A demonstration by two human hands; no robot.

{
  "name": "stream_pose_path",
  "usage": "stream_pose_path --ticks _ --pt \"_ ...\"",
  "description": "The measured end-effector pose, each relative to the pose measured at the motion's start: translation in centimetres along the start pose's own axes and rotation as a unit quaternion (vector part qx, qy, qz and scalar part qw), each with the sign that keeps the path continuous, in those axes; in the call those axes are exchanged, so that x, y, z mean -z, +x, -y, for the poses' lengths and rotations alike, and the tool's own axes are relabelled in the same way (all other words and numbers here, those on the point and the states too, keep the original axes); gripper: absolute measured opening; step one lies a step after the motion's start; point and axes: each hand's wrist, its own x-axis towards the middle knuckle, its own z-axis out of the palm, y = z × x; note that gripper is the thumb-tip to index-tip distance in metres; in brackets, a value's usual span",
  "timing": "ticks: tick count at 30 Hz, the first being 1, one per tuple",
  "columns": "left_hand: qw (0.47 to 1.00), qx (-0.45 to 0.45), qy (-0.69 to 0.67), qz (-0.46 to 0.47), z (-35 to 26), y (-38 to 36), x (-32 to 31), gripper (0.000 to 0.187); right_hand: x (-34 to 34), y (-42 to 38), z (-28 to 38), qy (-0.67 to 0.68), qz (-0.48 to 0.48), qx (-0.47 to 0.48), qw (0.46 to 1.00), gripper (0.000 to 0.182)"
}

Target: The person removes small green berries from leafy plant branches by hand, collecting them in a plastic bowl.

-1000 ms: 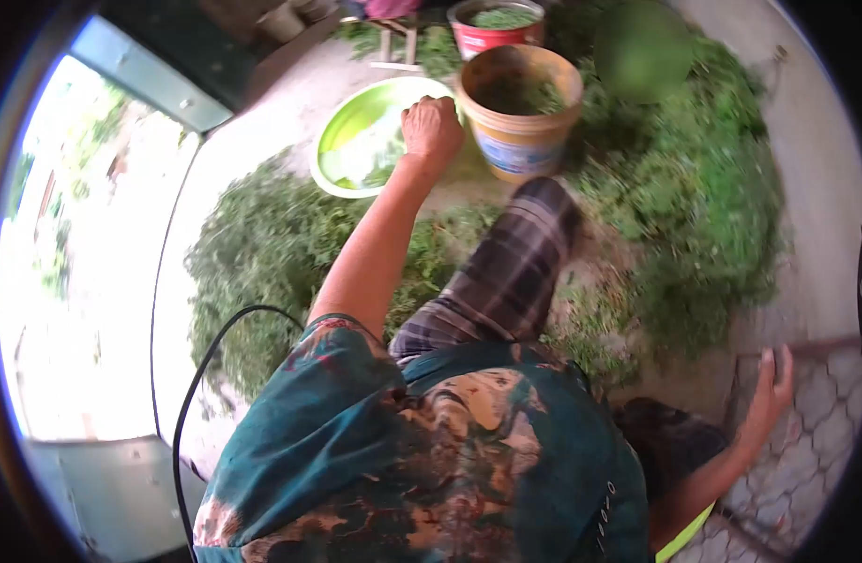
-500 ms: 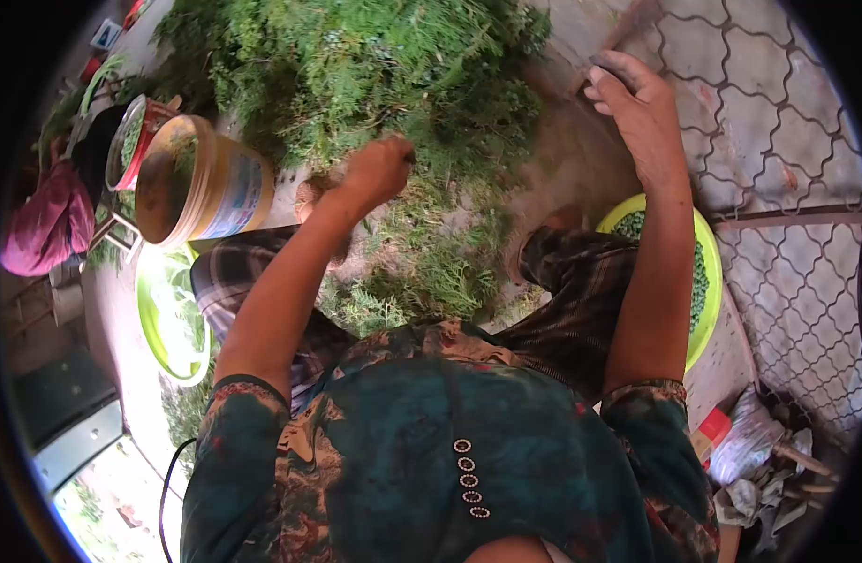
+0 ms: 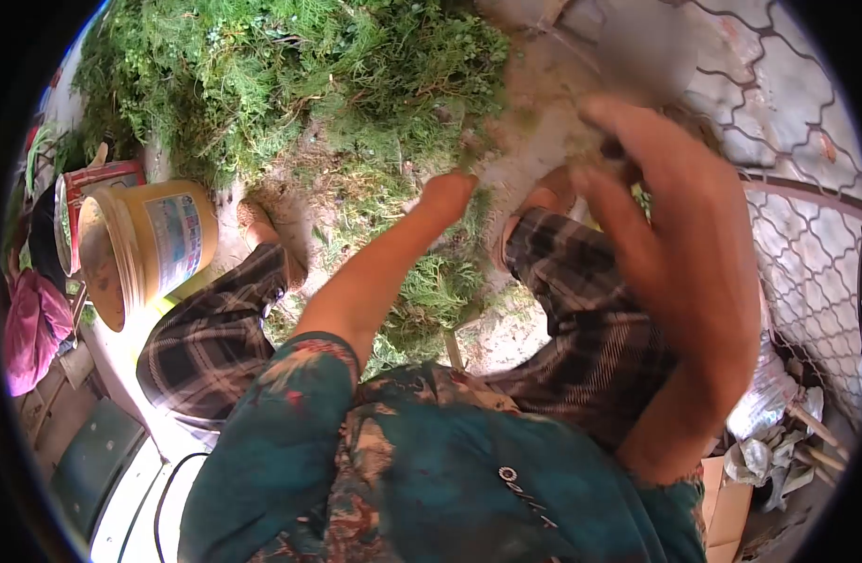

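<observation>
My left hand is closed, low over the strewn green sprigs between my feet. What its fingers hold, if anything, is hidden; a blurred bit of green shows just beyond them. Raised close to the camera, my right hand is smeared by motion. Its thumb and forefinger stand apart, and I see nothing held in it. Past my left hand lies a large heap of leafy evergreen branches, with small pale berries among the leaves. The green bowl seen earlier at my right is mostly hidden behind my right hand and leg.
To the left, a yellow bucket lies tipped beside a red-and-white container. A purple cloth hangs at the far left. Wire mesh runs along the right, with plastic bags and a cardboard piece below it.
My left hand has moved right and nearer to my body. My right hand has swung back toward the camera from the far right. The view has shifted, and the right bowl has become mostly covered.
</observation>
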Motion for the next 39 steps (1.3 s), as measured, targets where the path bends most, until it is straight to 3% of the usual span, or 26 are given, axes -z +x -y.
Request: stream_pose_path --ticks 1,4,6,8,12,14,15,17,20,21,23,24,26,27,29,33,35,37,39 --pt "1.000 -0.004 -0.002 -0.018 0.4 0.5 -1.5 0.023 0.0 0.0 0.5 0.005 0.003 0.004 1.000 0.032" --pt "0.998 0.050 -0.049 0.006 0.3 1.7 -2.7 0.021 0.0 0.1 2.1 0.000 0.149 -0.049 0.988 0.037" --pt "0.991 0.093 -0.093 -0.010 -0.4 0.3 -1.2 0.014 -0.3 -0.2 2.6 -0.009 0.284 -0.006 0.959 0.040" --pt "0.972 0.174 -0.154 -0.015 -0.9 -1.2 -0.4 0.014 -0.9 -1.0 3.5 -0.003 0.291 0.012 0.957 0.037" --pt "0.948 0.191 -0.251 -0.044 1.2 -5.4 -1.9 0.015 -2.0 -2.3 4.6 -0.004 0.309 0.105 0.945 0.033" --pt "0.934 0.194 -0.255 -0.158 2.8 -6.9 -2.7 0.016 -2.9 -3.2 4.9 0.018 0.227 0.124 0.966 0.033" --pt "0.922 0.241 -0.252 -0.169 3.6 -7.2 -2.0 0.014 -2.9 -3.2 5.1 0.026 0.199 0.129 0.971 0.033" --pt "0.873 0.342 -0.274 -0.215 5.7 -6.6 -0.8 0.011 -1.1 -2.0 5.6 0.030 0.279 0.122 0.952 0.032" --pt "0.862 0.336 -0.214 -0.313 8.7 -4.6 1.9 0.014 -1.2 -2.7 4.7 -0.014 0.276 0.167 0.946 0.034" --pt "0.864 0.362 -0.188 -0.295 9.7 -3.5 2.5 0.015 -1.4 -3.1 4.6 -0.029 0.275 0.182 0.944 0.035" --pt "0.867 0.381 -0.163 -0.278 11.1 -2.6 2.3 0.016 -2.6 -3.7 5.0 0.009 0.181 0.132 0.975 0.034" --pt "0.877 0.417 -0.100 -0.219 12.0 -2.1 1.3 0.017 -2.7 -3.7 5.3 0.020 0.145 0.114 0.983 0.034" --pt "0.871 0.457 -0.041 -0.173 12.2 -0.3 1.9 0.018 -2.0 -2.9 5.4 0.000 0.193 0.130 0.973 0.033" --pt "0.872 0.452 -0.050 -0.180 12.4 -0.1 2.0 0.016 -1.7 -2.5 5.5 -0.012 0.201 0.134 0.970 0.032" --pt "0.878 0.461 -0.067 -0.108 12.0 -0.4 2.9 0.016 -1.1 -1.9 5.7 -0.021 0.225 0.138 0.964 0.032" --pt "0.886 0.411 -0.094 -0.192 11.5 -2.5 1.7 0.019 0.0 -1.2 6.0 -0.008 0.237 0.147 0.960 0.029" --pt "0.768 0.415 -0.392 -0.289 11.0 -4.0 0.3 0.019 0.4 -1.3 6.1 -0.016 0.248 0.151 0.957 0.025" --pt "0.766 0.376 -0.418 -0.313 8.1 -4.9 0.8 0.018 0.7 -1.5 6.1 -0.023 0.261 0.152 0.953 0.020" --pt "0.743 0.317 -0.499 -0.313 2.9 -4.3 4.0 0.017 0.3 -1.7 5.9 0.025 0.260 0.164 0.951 0.031"
